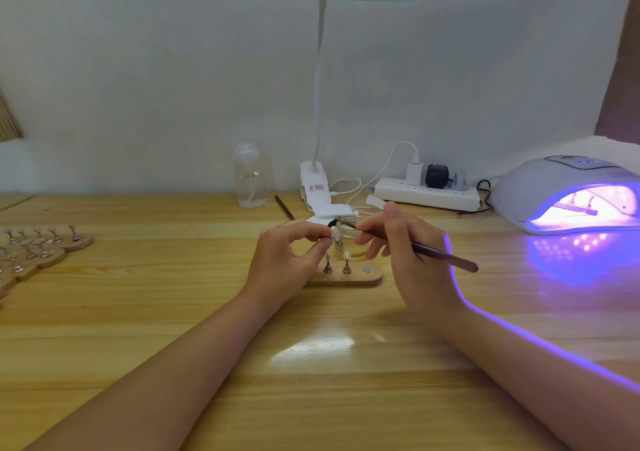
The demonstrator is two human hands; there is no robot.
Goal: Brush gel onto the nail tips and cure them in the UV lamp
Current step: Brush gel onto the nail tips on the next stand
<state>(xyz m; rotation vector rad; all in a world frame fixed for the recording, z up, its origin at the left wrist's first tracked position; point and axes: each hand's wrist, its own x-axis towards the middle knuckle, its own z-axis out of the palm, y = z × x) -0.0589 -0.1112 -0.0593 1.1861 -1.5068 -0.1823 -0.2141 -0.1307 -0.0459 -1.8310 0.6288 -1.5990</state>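
Observation:
My left hand (287,260) pinches a small nail tip on its stand (334,235) between thumb and forefinger, held above the wooden holder (360,279). My right hand (408,253) grips a thin brush (443,255), whose bristle end reaches left toward the held tip, over a small glass jar (349,239). Two more nail tips on metal stands (337,263) stand upright in the wooden holder, beside a bare magnet spot (367,270). At the far right the UV lamp (568,194) glows purple with a holder and tips (578,206) inside.
Several wooden holders with nail stands (38,246) lie at the left edge. A clear bottle (250,177), a clip-on desk lamp (313,187), a power strip (427,194) with plugs, and a spare brush (284,207) sit along the wall.

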